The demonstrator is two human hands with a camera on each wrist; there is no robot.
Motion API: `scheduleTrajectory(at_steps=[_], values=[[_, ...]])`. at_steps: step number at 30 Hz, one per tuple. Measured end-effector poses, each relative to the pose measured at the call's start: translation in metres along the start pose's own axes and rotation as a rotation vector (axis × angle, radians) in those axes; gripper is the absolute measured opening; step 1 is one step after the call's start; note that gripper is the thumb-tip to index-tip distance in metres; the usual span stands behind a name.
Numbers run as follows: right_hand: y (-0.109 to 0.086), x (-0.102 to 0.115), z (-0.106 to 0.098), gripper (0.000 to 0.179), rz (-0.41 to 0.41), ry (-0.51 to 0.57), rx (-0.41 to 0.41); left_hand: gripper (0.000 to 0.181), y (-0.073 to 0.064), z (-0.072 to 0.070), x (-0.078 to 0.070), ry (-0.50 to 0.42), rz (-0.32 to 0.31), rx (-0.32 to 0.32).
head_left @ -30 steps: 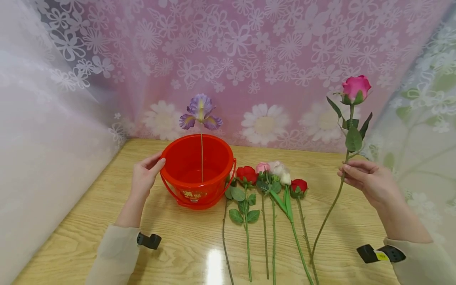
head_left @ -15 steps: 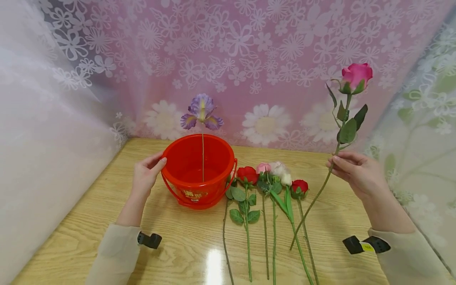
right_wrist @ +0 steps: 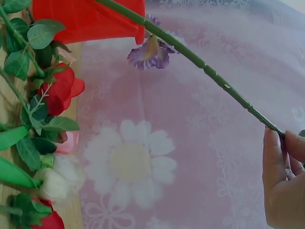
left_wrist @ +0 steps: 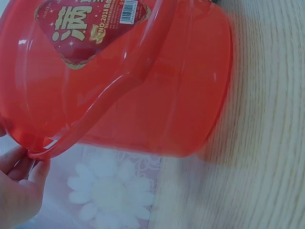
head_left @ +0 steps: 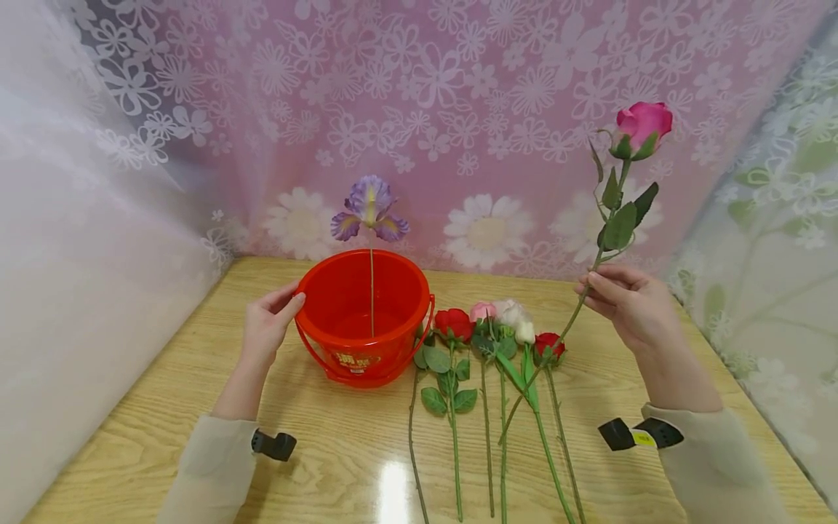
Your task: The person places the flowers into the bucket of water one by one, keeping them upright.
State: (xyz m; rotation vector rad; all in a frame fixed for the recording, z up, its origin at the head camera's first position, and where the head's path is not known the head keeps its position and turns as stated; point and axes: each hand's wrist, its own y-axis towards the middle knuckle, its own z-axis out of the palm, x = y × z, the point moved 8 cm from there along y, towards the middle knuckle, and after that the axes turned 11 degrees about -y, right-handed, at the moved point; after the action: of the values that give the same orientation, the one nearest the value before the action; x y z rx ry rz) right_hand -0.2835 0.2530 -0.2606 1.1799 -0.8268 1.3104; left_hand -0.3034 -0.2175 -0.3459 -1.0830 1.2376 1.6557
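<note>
My left hand (head_left: 270, 324) grips the rim of a red plastic bucket (head_left: 366, 362) at its left side, thumb over the edge. In the left wrist view the fingers (left_wrist: 40, 174) pinch the rim by the handle's end. A purple iris (head_left: 369, 207) stands upright in the bucket, its bloom above the rim. On the right, my right hand (head_left: 631, 306) pinches the stem of a deep pink rose (head_left: 644, 124) below its leaves. The rose is raised and tilted, bloom up to the right. Its stem (right_wrist: 209, 71) slants down leftward, its lower end overlapping the lying flowers in the head view.
Several flowers lie side by side right of the bucket: a red rose (head_left: 453, 324), a pink one (head_left: 483, 311), a white bloom (head_left: 511, 311), a white tulip (head_left: 525, 332) and another red rose (head_left: 550, 343). Floral curtains surround the wooden table (head_left: 314, 466).
My right hand has moved left and slightly up with the pink rose, whose stem end has swung left across the lying stems. The left hand and bucket stay in place.
</note>
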Motion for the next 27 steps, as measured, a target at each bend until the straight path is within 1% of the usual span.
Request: scheduleTrajectory(at_steps=[5, 12, 19, 27], values=[[0.005, 0.002, 0.008, 0.012, -0.034, 0.017, 0.004, 0.037, 0.000, -0.001, 0.000, 0.018, 0.003, -0.007], [0.010, 0.003, 0.016, 0.008, -0.048, 0.016, -0.027, 0.036, 0.000, -0.002, 0.001, -0.008, 0.012, -0.010], [0.014, 0.007, 0.024, 0.007, -0.067, 0.075, -0.045, 0.034, -0.001, -0.001, 0.000, -0.002, 0.015, -0.009], [0.017, 0.018, 0.033, 0.007, -0.138, 0.143, -0.073, 0.035, 0.000, -0.002, 0.001, 0.004, 0.006, -0.020]])
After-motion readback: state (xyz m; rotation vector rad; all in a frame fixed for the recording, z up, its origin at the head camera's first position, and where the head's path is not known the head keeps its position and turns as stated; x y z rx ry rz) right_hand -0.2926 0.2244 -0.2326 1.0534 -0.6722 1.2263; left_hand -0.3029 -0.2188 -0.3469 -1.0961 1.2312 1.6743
